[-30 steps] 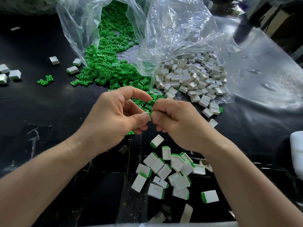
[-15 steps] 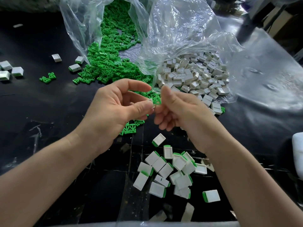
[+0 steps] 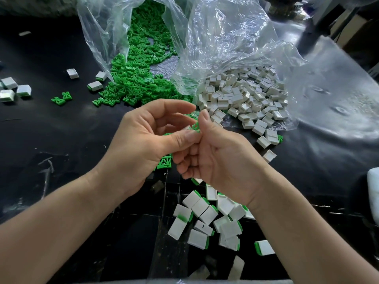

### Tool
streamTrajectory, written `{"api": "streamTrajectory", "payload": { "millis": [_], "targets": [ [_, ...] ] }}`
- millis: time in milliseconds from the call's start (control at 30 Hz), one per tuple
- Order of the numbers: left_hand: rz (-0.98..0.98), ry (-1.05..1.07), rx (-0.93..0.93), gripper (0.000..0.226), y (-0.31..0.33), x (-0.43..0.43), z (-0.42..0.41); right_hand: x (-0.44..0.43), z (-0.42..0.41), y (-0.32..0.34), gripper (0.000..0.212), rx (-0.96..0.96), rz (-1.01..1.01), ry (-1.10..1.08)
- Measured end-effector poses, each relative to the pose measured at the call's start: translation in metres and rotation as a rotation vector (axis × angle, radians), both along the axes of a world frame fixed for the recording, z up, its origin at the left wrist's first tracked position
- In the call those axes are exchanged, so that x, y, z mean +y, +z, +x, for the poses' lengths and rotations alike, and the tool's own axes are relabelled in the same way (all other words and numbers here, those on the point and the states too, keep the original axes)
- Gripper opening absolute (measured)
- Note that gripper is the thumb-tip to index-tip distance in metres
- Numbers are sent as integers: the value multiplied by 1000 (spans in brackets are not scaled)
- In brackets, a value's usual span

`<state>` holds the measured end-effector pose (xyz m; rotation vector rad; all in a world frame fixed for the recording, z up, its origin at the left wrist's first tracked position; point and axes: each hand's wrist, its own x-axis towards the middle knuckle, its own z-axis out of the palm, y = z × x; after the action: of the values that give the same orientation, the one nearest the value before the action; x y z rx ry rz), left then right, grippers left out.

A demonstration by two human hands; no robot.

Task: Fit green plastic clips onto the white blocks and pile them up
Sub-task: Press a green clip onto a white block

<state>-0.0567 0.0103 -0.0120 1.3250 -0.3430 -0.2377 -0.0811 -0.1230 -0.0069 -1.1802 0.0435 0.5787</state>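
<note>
My left hand point(image 3: 147, 140) pinches a small white block point(image 3: 187, 127) between thumb and fingers at the middle of the view. My right hand point(image 3: 221, 158) meets it and pinches a green clip point(image 3: 195, 126) against that block; both parts are mostly hidden by fingers. Behind the hands, loose green clips point(image 3: 141, 78) spill from a clear bag, and bare white blocks point(image 3: 246, 99) lie heaped on another bag. Below my right wrist lies a pile of white blocks with green clips fitted point(image 3: 209, 218).
The black table point(image 3: 51, 140) carries a few stray blocks at the far left point(image 3: 12, 89) and two loose clips point(image 3: 61, 98). Crumpled clear plastic point(image 3: 225, 37) rises behind the heaps. A white object point(image 3: 373, 185) sits at the right edge.
My hands have risen slightly and turned; the right hand's fingers uncurled from a closed fist to a pinch, with the green clip now showing at the fingertips.
</note>
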Motion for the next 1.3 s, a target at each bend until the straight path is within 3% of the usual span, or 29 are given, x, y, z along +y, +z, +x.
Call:
{"api": "streamTrajectory", "payload": {
  "millis": [400, 767, 1000, 1067, 1167, 1300],
  "targets": [
    [66, 7, -2, 34, 0, 0, 0, 6, -5, 1, 36, -36, -110, -123],
    [90, 15, 25, 42, 1, 0, 0, 7, -6, -2, 41, -32, -166, -123],
    [78, -10, 57, 45, 3, 2, 1, 6, -4, -1, 47, 51, -1, -25],
    [84, -28, 63, 45, 3, 2, 2, 5, -3, 0, 54, 59, -5, -19],
    [95, -35, 64, 47, 3, 2, 1, 6, -4, 1, 45, 48, -15, -25],
    [115, -32, 51, 48, 3, 2, 1, 9, -6, 1, 52, 24, -56, -39]
  ]
}}
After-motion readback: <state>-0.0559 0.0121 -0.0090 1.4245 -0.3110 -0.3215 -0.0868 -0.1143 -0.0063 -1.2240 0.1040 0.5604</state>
